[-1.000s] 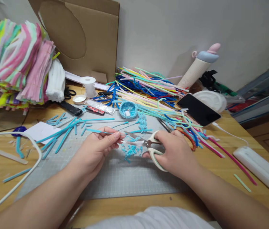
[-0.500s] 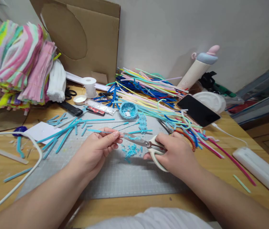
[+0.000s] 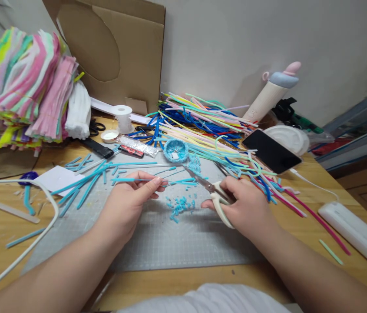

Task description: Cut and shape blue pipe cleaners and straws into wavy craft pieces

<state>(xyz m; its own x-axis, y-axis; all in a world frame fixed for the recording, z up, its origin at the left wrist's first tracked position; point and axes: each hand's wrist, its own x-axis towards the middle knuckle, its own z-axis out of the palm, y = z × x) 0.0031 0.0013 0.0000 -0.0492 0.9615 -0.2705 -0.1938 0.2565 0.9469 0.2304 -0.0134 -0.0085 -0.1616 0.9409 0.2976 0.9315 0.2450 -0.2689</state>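
The step in hand appears to be trimming fuzz from a blue pipe cleaner (image 3: 123, 179). The left hand (image 3: 139, 191) holds it above the grey cutting mat (image 3: 170, 252), thumb and fingers pinched narrowly around it. The right hand (image 3: 246, 202) has its fingers wrapped around the handles of the scissors (image 3: 216, 189), whose blades point away, apart from the left hand. The blades seem nearly together, though blur makes this uncertain. Blue clippings (image 3: 181, 206) lie on the mat between the hands. Another snip would call for opening the blades and bringing them alongside the strand, clear of the left fingertips.
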